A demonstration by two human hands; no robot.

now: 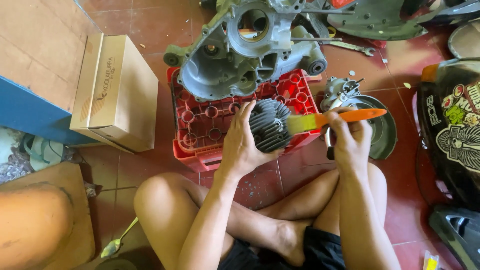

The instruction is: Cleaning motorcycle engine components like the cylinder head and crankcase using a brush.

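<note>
Brushing a finned cylinder over the crate.
Left hand [242, 145] is gripping the cylinder [270, 125], fins turned right toward the brush [320, 120]; right hand [352, 140] fingers are closing round its orange handle, above the red crate [200, 130], on the floor.

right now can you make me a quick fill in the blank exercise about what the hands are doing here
1. The left hand holds a finned grey ____ part.
2. The right hand holds a brush with an ____ handle.
3. The grey engine casing rests on a ____ plastic crate.
4. A cardboard ____ lies on the tiled floor to the left of the crate.

Missing words: metal; orange; red; box
</note>
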